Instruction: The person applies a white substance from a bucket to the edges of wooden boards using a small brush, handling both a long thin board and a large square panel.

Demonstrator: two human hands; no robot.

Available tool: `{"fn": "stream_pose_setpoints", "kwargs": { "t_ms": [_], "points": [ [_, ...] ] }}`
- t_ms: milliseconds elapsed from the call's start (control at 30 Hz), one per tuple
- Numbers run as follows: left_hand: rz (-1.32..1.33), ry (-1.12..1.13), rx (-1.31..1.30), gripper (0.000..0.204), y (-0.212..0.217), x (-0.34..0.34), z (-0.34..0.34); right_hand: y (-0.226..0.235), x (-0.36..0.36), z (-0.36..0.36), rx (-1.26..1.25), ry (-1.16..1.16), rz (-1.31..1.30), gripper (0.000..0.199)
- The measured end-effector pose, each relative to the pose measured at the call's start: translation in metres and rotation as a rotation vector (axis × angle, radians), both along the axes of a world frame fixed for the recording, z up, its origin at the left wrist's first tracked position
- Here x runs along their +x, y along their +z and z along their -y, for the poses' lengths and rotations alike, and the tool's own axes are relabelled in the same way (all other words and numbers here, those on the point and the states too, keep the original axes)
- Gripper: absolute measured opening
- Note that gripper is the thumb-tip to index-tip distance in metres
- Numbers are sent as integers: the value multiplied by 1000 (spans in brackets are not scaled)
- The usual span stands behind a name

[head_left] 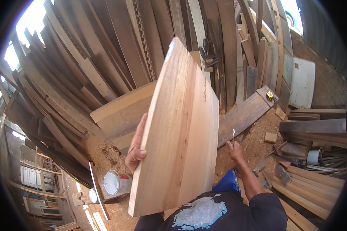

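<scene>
The left hand [137, 148] grips the left edge of a broad, pale wooden panel [179, 134], fingers [138, 154] curled round its edge, holding it upright and tilted in front of the body. The right hand [234, 149], right of the panel, is closed on a thin pale nail-like piece [233, 134] pointing upward. Below the left fingers stand two open tins [113, 183] on sawdust. Beyond the right fingers lies a dark plank [243, 113] bearing a yellow tape measure [270, 95]; farther off, boards [104, 50] lean stacked.
</scene>
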State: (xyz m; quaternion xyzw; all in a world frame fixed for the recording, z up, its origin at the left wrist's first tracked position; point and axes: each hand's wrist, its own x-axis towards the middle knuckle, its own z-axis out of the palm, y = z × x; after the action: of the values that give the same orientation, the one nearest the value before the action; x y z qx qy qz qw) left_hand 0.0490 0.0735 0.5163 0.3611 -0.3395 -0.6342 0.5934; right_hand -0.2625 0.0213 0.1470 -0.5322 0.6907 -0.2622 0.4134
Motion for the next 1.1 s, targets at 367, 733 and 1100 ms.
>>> {"fn": "stream_pose_setpoints", "kwargs": {
  "t_ms": [367, 733, 1100],
  "points": [
    [186, -17, -82, 128, -4, -61, 16, 321, -43, 232, -783, 328, -401, 40],
    [218, -68, -15, 129, 11, -105, 12, 422, -10, 366, -666, 480, -347, 31],
    [392, -88, -98, 129, 2, -123, 12, 408, -55, 393, -633, 524, -374, 29]
  ]
}}
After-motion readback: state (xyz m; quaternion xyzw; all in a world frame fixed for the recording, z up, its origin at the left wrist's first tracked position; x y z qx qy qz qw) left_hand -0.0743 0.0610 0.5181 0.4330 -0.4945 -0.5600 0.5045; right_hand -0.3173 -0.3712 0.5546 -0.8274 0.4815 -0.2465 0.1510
